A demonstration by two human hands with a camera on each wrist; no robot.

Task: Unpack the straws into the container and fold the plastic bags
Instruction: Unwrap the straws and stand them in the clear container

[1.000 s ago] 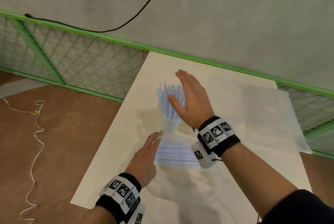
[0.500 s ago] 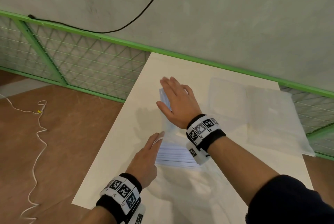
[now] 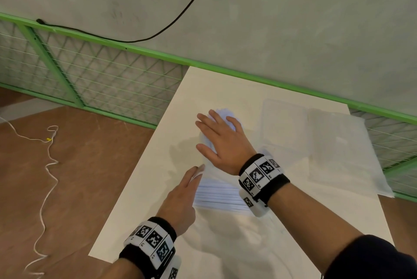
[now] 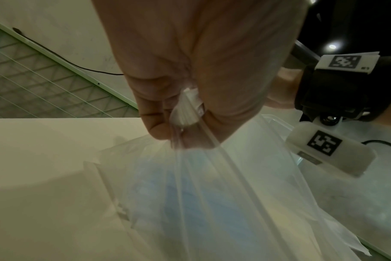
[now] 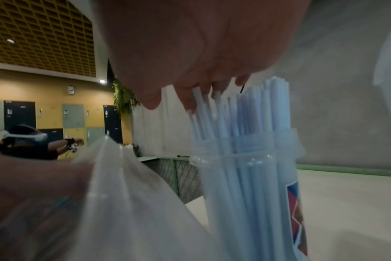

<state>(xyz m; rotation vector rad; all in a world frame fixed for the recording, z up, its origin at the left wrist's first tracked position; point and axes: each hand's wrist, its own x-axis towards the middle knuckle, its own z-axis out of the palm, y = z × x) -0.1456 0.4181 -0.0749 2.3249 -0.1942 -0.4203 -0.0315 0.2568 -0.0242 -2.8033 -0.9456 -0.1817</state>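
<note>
Now | straws (image 5: 246, 123) under flat right hand (image 3: 222, 141) | left hand (image 4: 190, 88) fingers pinch bag (image 4: 190, 194)

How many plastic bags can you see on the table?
3. One bag with straws is pinched by the left hand; two flat empty bags lie right of the container. More may be hidden.
</note>
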